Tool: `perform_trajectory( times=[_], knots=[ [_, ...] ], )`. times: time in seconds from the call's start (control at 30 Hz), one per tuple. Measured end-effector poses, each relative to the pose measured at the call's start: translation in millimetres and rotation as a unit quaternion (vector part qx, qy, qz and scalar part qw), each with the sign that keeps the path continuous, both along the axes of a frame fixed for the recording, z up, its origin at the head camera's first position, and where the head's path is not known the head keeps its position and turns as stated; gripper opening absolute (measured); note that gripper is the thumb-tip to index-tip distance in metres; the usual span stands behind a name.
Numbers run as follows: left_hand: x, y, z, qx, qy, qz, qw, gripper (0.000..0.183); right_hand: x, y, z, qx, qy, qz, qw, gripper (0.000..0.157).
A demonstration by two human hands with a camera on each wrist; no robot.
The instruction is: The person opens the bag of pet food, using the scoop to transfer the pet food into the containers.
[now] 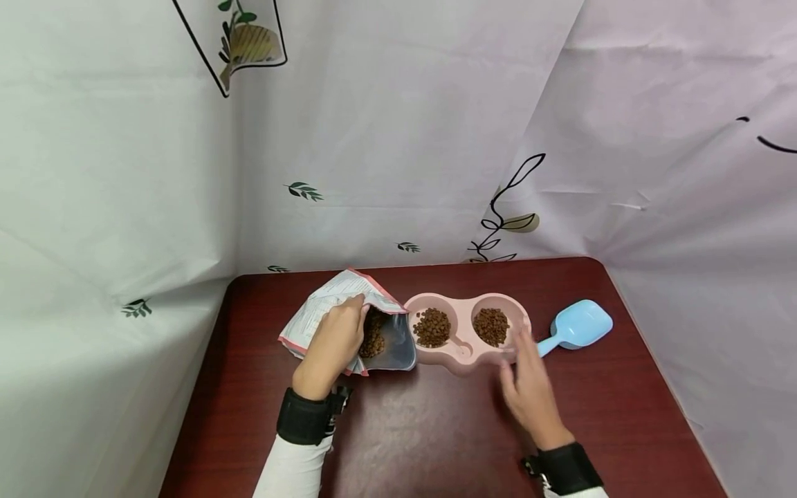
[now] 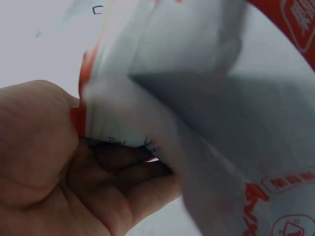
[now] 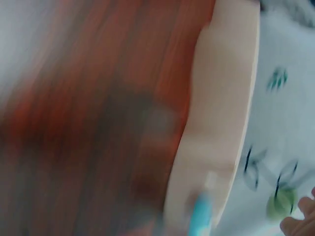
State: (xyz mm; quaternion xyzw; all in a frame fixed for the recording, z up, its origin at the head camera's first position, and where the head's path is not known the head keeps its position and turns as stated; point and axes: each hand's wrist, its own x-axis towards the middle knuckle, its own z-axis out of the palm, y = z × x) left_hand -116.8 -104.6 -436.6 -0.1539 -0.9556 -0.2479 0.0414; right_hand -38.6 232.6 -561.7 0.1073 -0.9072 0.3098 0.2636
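Note:
My left hand (image 1: 336, 339) grips the opened edge of a white and red pet food bag (image 1: 326, 303), which lies with its mouth facing right. Brown kibble (image 1: 372, 335) shows inside it. In the left wrist view the fingers curl behind the bag's printed film (image 2: 236, 108). Right beside the bag mouth stands a pink double pet bowl (image 1: 463, 363), with kibble in both its left and right hollows. My right hand (image 1: 530, 394), slightly blurred, is at the bowl's right end with fingers extended; whether they touch the rim is unclear. Its fingertips (image 3: 300, 221) show at the right wrist view's corner.
A light blue scoop (image 1: 584, 324) lies right of the bowl, its handle pointing toward my right hand. Everything stands on a dark red wooden table (image 1: 429, 429). White patterned cloth (image 1: 386, 138) hangs behind the table and along its sides.

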Motion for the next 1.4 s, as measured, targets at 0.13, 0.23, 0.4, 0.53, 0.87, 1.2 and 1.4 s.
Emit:
perform_trajectory(
  times=[0.13, 0.23, 0.4, 0.53, 0.87, 1.2, 1.4],
  knots=[
    [2.0, 1.2, 2.8, -0.012, 0.012, -0.004, 0.9998, 0.024, -14.9, -39.6, 4.8, -0.030, -0.033, 0.110, 0.993, 0.074],
    [4.3, 2.1, 4.5, -0.014, 0.011, -0.007, 0.9998, 0.024, -29.5, -65.1, 10.7, -0.044, -0.068, 0.178, 0.981, 0.076],
    [7.7, 1.1, 4.8, -0.003, 0.001, -0.007, 1.0000, 0.025, -54.9, -94.3, 21.2, -0.036, -0.096, 0.210, 0.972, 0.072],
    [7.4, -0.9, 3.6, 0.005, -0.011, -0.006, 0.9999, 0.031, -67.7, -108.6, 25.5, -0.031, -0.098, 0.224, 0.969, 0.066],
    [6.9, -4.9, -1.2, 0.026, -0.021, -0.008, 0.9994, 0.038, -82.2, -119.1, 28.6, -0.087, -0.055, 0.229, 0.968, 0.037],
    [12.5, -9.8, -6.6, 0.053, -0.022, 0.003, 0.9983, 0.041, -88.9, -118.5, 32.5, -0.101, -0.033, 0.225, 0.969, 0.034],
    [35.0, -22.7, -21.7, 0.089, -0.038, -0.019, 0.9951, 0.083, -89.9, -121.1, 30.3, -0.100, -0.024, 0.228, 0.968, 0.034]
  ],
)
